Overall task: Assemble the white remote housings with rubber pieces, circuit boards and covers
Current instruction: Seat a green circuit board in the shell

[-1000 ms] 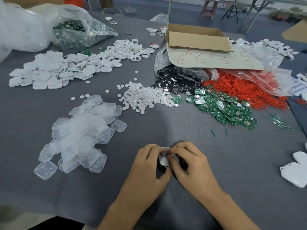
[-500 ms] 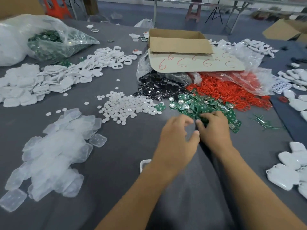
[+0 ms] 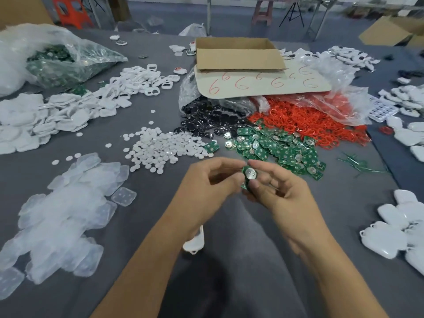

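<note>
The circuit board (image 3: 249, 174), a small green piece with a round silvery contact facing up, is held in the air at the centre of the frame, just in front of the heap of green boards (image 3: 275, 148) it most likely comes from. The right hand (image 3: 282, 191) pinches its right edge between thumb and forefinger, the other fingers (image 3: 275, 177) loosely curled and bare. The left hand (image 3: 206, 187) closes thumb and forefinger on the left edge, seemingly to turn the board to the right orientation. A sliver of green below may be a second board, but blur hides it. Lower down, a white housing (image 3: 195, 244) lies on the grey desk (image 3: 252, 271), partly hidden by the left forearm, probably parked there to take this board next. The loose parts are spread in an arc within reach, one kind per heap. Small white rubber discs (image 3: 160, 145) lie left of the boards, and clear covers (image 3: 64, 203) at the lower left. Empty white shells (image 3: 34, 120) sit at the far left, with black pieces (image 3: 206, 120) and red rings (image 3: 309, 120) behind the boards. A cardboard box (image 3: 236, 53) stands at the upper centre, and closed white remotes (image 3: 390, 237), apparently finished, gather at the right edge.
</note>
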{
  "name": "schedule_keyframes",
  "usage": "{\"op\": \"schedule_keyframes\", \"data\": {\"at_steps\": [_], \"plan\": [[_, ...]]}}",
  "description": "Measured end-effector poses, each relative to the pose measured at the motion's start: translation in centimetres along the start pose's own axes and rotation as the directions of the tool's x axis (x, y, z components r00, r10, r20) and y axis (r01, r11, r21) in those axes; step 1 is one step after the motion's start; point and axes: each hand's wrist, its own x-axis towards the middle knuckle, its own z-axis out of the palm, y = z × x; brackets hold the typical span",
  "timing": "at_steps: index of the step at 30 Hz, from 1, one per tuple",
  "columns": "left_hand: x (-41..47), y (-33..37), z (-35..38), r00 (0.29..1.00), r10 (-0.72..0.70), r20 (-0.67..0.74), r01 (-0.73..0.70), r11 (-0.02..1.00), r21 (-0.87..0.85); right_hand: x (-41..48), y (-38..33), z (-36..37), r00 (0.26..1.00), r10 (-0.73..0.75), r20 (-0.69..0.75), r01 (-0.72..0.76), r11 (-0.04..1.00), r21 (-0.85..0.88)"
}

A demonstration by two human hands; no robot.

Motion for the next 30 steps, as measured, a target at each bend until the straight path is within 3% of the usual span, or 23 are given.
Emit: {"op": "schedule_keyframes", "data": {"at_steps": [6, 17, 30], "plan": [[-6.3, 0.4, -3.2, 1.000, -0.002, -0.006, 0.002, 0.999, -0.048, -3.7, -0.3, 3.1, 0.985, 0.023, 0.172, -0.039, 0.995, 0.088], [-12.0, -1.3, -5.9, 0.983, 0.024, -0.181, -0.041, 0.995, -0.089, -6.5, -0.1, 7.8, 0.970, 0.071, 0.232, -0.046, 0.993, -0.110], [-13.0, -2.3, -6.0, 0.976, -0.077, -0.206, -0.021, 0.898, -0.439, -6.5, 0.2, 8.1, 0.933, 0.092, 0.348, -0.090, 0.996, -0.021]]}}
